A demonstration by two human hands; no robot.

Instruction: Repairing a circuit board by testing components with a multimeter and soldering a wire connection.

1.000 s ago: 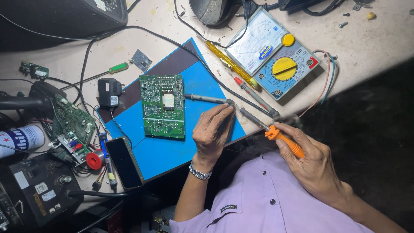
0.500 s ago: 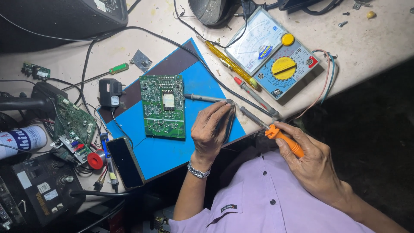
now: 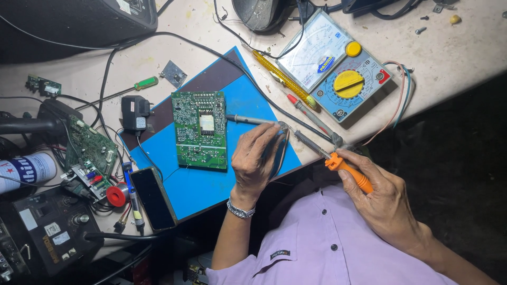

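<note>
**A:** Cluttered pale workbench (image 3: 465, 58), wires everywhere. Where are your hands on it?

**B:** Your left hand (image 3: 260, 158) sits on the blue rectangular work mat (image 3: 206, 190), fingers curled round the grey-handled soldering iron (image 3: 252, 120). Your right hand (image 3: 385, 198) is off the bench edge at about four o'clock from the left, closed on the orange-handled screwdriver (image 3: 348, 171).

**A:** And the board?

**B:** The green rectangular circuit board (image 3: 200, 129) lies flat on the mat, at nine o'clock from your left hand and just beside it. Its long axis runs twelve to six. Your left hand is clearly the nearer one; the right is well apart from it.

**A:** How does the iron lie?

**B:** Its shaft points toward nine o'clock, with the tip at the board's right edge. I can't quite tell whether it touches the board there. The screwdriver's shaft points toward ten o'clock, over the bench edge.

**A:** Anything else close by?

**B:** The blue-and-white analogue multimeter with a yellow dial (image 3: 338, 68) is at one o'clock from your left hand. The black smartphone (image 3: 153, 198) lies face up at the mat's lower left corner, at eight o'clock.
</note>
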